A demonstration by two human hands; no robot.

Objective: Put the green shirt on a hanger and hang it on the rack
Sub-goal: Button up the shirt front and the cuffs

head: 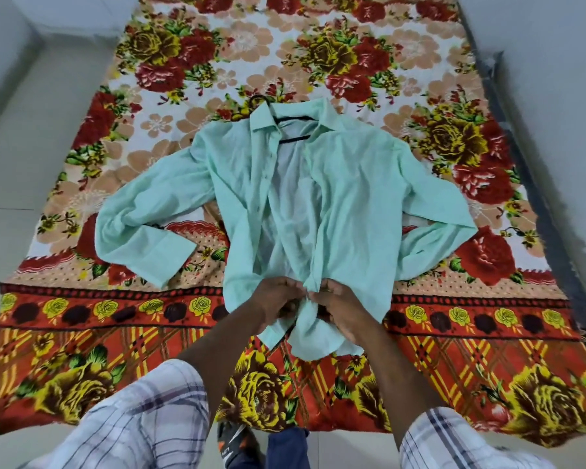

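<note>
- The shirt point(335, 204) is spread front-up on the blanket point(454, 326), collar toward 12 o'clock.
- A hanger point(293, 139) is seen inside the collar.
- The hem at 6 o'clock is pinched by the left hand point(278, 304) and right hand point(339, 308), fingertips nearly touching.
</note>
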